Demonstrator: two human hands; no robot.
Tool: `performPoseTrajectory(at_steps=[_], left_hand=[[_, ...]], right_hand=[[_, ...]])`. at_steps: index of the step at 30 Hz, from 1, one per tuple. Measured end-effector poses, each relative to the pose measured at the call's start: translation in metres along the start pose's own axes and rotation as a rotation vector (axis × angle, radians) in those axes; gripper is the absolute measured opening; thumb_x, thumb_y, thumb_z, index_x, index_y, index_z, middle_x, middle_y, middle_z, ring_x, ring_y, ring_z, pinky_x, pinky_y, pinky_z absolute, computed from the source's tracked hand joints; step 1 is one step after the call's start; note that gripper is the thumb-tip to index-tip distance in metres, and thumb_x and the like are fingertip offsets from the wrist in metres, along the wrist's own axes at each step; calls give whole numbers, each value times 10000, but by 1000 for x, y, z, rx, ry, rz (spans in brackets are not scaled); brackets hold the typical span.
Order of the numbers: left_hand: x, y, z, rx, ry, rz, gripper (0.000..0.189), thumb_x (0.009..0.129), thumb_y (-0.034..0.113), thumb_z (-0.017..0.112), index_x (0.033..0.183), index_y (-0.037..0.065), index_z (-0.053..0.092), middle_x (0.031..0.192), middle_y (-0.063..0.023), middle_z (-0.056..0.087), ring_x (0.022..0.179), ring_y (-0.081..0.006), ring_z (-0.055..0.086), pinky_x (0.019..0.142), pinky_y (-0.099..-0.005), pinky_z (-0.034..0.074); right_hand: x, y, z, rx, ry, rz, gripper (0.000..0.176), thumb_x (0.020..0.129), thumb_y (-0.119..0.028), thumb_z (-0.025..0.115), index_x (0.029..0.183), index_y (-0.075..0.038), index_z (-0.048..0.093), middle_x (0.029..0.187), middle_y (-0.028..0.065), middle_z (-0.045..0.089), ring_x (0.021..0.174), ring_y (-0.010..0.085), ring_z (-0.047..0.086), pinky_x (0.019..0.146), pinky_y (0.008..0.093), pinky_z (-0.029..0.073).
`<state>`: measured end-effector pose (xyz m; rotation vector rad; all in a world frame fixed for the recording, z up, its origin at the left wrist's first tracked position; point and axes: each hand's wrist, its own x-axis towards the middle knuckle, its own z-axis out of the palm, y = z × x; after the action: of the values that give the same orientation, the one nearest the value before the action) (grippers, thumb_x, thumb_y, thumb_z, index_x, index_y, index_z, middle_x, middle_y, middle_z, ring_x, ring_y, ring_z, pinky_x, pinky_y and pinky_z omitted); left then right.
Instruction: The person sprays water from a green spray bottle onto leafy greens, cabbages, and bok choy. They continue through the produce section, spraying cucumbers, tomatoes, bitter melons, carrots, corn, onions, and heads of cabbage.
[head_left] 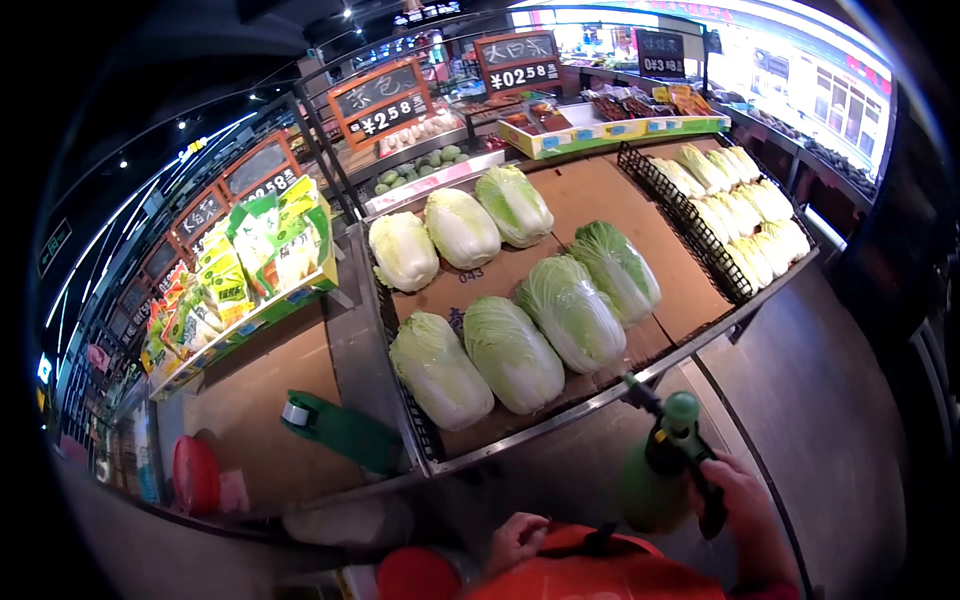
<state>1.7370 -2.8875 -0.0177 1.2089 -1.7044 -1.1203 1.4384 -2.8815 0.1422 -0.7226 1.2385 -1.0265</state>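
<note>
Seven Chinese cabbages [515, 355] on cardboard [585, 200] over the metal-edged worktop [560, 405], three in the back row, four in front. Black mesh crate [685, 230] of smaller cabbages [740, 210] at the right end. Box of bagged goods [240, 270] to the left; green tool [345, 430] and red round item [195, 475] below it. Price signs [380, 100] behind. Front rim of the worktop lies between the spray bottle's body and the front cabbages.

Green spray bottle [652, 490] is in front of the worktop, right of centre, nozzle pointing up-left in view, toward the rim and front cabbages. Long axis roughly upright, knob on top; exact tilt hard to tell.

Right hand [742, 505]: fingers closed around the bottle's black handle [711, 505]. Left hand [517, 543]: fingers curled, beside the red garment [600, 570]; can't tell if gripping anything.
</note>
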Motion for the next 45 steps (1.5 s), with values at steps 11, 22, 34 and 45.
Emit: performPoseTrajectory(at_steps=[11, 22, 34, 45], left_hand=[[11, 7, 7, 29, -35, 6, 120, 771, 72, 609, 890, 57, 615, 832, -34, 592, 646, -87, 555, 584, -220, 456], [23, -11, -2, 16, -96, 57, 150, 785, 72, 591, 934, 78, 607, 869, -34, 590, 693, -103, 576, 636, -230, 473], [67, -34, -13, -93, -169, 5, 136, 766, 55, 604, 903, 63, 608, 791, -51, 586, 668, -108, 569, 612, -241, 470], [109, -35, 26, -95, -627, -6, 152, 790, 80, 612, 936, 42, 592, 840, -61, 567, 731, -120, 570, 627, -239, 458]], right_hand=[[-6, 0, -28, 18, 105, -159, 220, 865, -220, 447, 868, -13, 521, 614, 36, 522, 517, 103, 495, 484, 226, 386], [19, -15, 9, -263, -419, 131, 236, 894, -225, 440, 958, -15, 528, 654, -13, 498, 574, 64, 462, 513, 207, 367], [31, 19, 27, -11, -3, 23, 220, 874, -217, 453, 910, -14, 530, 653, 16, 524, 557, 87, 476, 515, 231, 379], [20, 8, -6, -412, -135, 258, 260, 880, -281, 462, 860, -30, 526, 636, -6, 501, 569, 69, 447, 514, 225, 360]])
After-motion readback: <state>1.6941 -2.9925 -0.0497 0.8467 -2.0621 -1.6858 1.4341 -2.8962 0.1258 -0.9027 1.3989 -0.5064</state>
